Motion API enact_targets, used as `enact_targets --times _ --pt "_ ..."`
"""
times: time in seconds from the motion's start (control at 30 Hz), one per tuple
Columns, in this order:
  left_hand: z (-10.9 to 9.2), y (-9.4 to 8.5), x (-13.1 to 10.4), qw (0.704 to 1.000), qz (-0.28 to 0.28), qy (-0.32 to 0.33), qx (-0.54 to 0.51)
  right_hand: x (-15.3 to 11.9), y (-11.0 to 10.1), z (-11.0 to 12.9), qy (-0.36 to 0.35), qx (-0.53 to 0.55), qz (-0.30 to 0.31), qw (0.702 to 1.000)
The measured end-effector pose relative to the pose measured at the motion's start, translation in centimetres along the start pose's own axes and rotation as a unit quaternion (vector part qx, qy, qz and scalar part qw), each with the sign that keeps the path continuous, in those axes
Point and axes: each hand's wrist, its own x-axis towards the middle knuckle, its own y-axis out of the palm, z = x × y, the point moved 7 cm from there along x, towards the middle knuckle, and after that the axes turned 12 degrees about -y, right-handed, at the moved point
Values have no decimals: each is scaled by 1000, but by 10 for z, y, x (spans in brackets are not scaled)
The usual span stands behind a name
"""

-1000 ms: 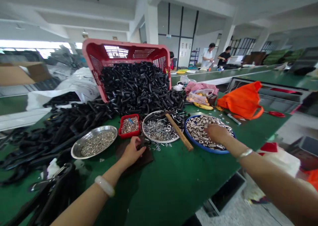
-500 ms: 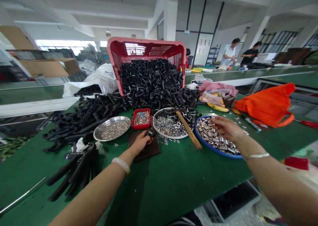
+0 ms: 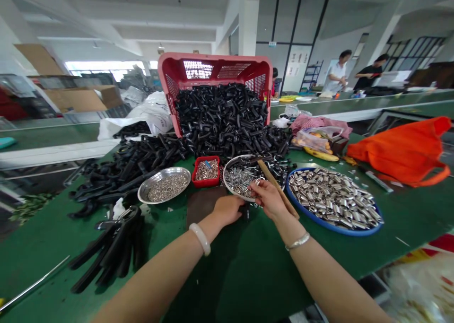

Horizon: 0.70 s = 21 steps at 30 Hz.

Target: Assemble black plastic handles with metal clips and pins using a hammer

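My left hand (image 3: 229,210), its wrist in a pale bangle, is closed at the right edge of a dark pad (image 3: 198,205); what it holds is hidden. Close beside it, my right hand (image 3: 267,197) is pinched over the front rim of a round tray (image 3: 232,161) of small metal parts, and its fingertips hide what they grip. A hammer (image 3: 275,181) lies across that tray's right side. To the right is a blue tray (image 3: 369,228) full of ribbed metal sleeves (image 3: 329,200).
A red basket (image 3: 216,60) spills black parts (image 3: 227,115) across the back. A metal dish (image 3: 142,190) and small red box (image 3: 205,182) stand left of centre. Black handles (image 3: 117,252) lie front left, an orange bag (image 3: 400,148) at right. Two people work beyond.
My right hand has moved left from the blue tray to the round tray's front rim. My left hand has shifted right towards it. The view has turned slightly.
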Motion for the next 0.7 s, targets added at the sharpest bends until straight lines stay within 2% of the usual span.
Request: enact_targets --times 0.13,0.23,0.33,0.47,0.6,0.7 --pt "-24 4 -4 997 -11 70 41 4 -4 -10 1 10 -26 1000" --pt "-34 8 0 998 -19 64 -9 1 -15 -13 9 14 -40 999" --pt "-32 8 2 994 -39 40 -90 -1 -26 -13 15 22 -44 999" --pt "-20 8 -1 981 -14 40 -187 -1 -32 -14 20 35 -39 998" --pt "1 7 2 975 7 -26 -222 -2 -28 -15 22 21 -22 999" --pt "-2 7 6 972 4 -24 -233 -5 -26 -12 15 -40 -15 999"
